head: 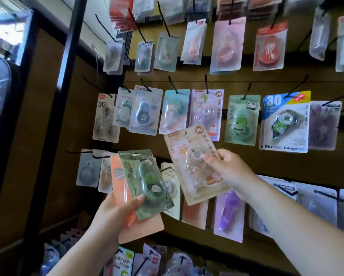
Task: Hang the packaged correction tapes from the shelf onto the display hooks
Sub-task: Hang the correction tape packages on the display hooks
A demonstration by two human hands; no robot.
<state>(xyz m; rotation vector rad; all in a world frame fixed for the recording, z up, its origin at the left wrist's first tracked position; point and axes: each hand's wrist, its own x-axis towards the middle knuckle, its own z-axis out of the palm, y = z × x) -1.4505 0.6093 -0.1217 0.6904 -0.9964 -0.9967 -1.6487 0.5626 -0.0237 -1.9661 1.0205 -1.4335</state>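
My left hand (115, 214) grips a small stack of packaged correction tapes: a green pack (147, 182) on top and an orange pack (125, 196) behind it. My right hand (230, 172) pinches a cream pack with a cat print (195, 166) by its right edge, held tilted just below a hanging pack with the same "30" design (206, 112) on its black hook (206, 84). Both hands are in front of the brown display board (282, 82).
Rows of black hooks carry many packaged tapes, such as a blue "30" pack (285, 122) and a green panda pack (240, 120) on the right. A black post (67, 66) borders the board on the left. More packs hang below near the bottom edge.
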